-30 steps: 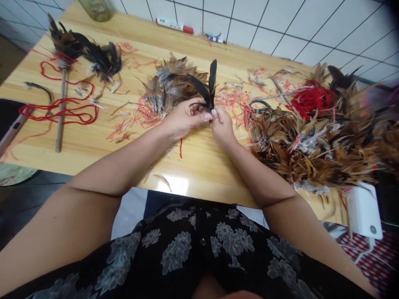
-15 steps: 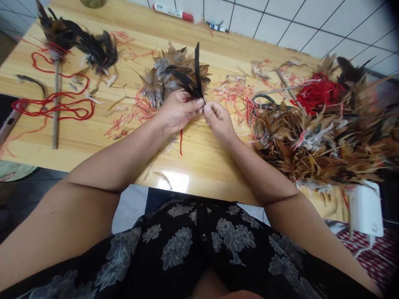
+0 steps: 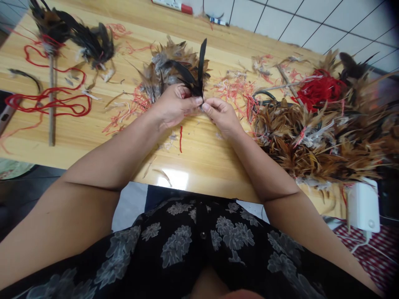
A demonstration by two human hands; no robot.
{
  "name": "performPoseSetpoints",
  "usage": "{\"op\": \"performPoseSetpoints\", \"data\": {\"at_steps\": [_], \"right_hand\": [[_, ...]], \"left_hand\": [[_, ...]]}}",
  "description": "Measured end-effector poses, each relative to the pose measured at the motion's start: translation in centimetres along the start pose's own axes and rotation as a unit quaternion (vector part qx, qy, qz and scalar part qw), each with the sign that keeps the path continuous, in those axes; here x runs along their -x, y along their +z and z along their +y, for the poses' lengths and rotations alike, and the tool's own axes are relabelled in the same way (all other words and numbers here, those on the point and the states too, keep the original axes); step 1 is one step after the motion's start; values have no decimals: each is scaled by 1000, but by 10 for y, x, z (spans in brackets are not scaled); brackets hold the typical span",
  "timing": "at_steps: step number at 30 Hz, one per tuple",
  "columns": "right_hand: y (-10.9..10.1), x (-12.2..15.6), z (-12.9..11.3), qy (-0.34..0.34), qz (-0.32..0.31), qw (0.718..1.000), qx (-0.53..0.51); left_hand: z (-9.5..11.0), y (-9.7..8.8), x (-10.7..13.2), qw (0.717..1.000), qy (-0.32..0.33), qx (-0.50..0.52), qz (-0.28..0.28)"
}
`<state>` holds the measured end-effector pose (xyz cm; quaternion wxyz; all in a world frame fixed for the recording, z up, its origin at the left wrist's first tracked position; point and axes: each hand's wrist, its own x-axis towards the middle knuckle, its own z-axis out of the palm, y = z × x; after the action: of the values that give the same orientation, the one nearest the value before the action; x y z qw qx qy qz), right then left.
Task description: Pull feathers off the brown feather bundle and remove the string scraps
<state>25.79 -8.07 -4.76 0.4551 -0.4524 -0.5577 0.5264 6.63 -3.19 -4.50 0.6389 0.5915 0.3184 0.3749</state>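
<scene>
Several black feathers [image 3: 202,62] stand up from my left hand [image 3: 176,106], whose thumb and fingers pinch them near their lower ends. Close beside it, my right hand [image 3: 222,116] has thumb and forefinger pressed together at the feathers' base; whether it grips a quill tip or a thread is too small to tell. Behind my left hand lies a pile of brown and grey feathers [image 3: 165,62], partly hidden by the hand and the black feathers. A short piece of red yarn [image 3: 181,139] lies on the wooden table [image 3: 212,166] below my hands.
At left, a stick [image 3: 51,104] with dark feathers at its top lies by looped red yarn [image 3: 71,109] and a black feather bunch [image 3: 96,45]. Brown feather bunches [image 3: 311,145] and a red yarn heap [image 3: 321,89] fill the right. Markers [image 3: 173,5] lie along the back wall.
My right hand has shifted slightly and its fingers are a little straighter. The upright black feather leans more to the right. The whole view has moved slightly.
</scene>
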Motion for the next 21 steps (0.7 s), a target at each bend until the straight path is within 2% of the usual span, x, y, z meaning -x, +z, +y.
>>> {"op": "performPoseSetpoints", "data": {"at_steps": [5,9,13,21], "right_hand": [[-4,-1,3,-11,-45,998,-36],[-7,1,1,-10,-71,996,-47],[-8,1,4,-25,-78,996,-31],[-5,-1,9,-59,-99,993,9]], "left_hand": [[14,4,2,995,5,99,-2],[16,1,2,982,-29,183,-28],[13,3,4,980,-58,191,4],[21,9,6,986,-74,148,-4]]}}
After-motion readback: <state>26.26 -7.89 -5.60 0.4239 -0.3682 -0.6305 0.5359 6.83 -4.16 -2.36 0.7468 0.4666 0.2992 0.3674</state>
